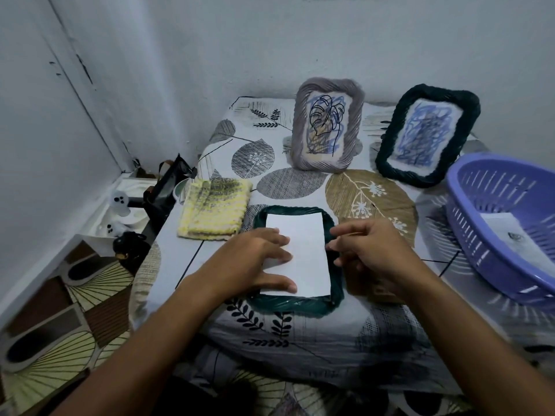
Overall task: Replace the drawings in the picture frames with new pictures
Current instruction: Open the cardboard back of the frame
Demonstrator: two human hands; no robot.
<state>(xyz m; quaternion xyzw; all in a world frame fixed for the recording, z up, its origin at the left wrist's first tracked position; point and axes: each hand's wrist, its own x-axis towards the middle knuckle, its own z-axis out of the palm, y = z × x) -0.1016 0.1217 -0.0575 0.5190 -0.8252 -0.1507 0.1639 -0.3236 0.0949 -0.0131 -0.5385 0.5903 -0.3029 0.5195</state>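
- Picture frames, head view: a dark green frame (pixel 295 304) lies face down on the counter (pixel 192 259) at 6 o'clock, a white sheet (pixel 303 250) laid in its back.
- My left hand (pixel 255 262) presses the sheet flat, grip open; my right hand (pixel 369 253) hovers at the frame's right edge, fingers loosely curled, holding nothing I can see.
- I judge one frame mid-swap; the grey frame (pixel 329 124) at 12 and another green frame (pixel 426 136) at 1 o'clock still show scribbles.
- The lilac basket (pixel 468 235) at 3 holds another paper (pixel 507 235).

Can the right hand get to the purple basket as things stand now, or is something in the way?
Probably yes. The right hand hovers by the flat green frame, and the purple basket sits just to its right on the table, with only bare patterned cloth between them.
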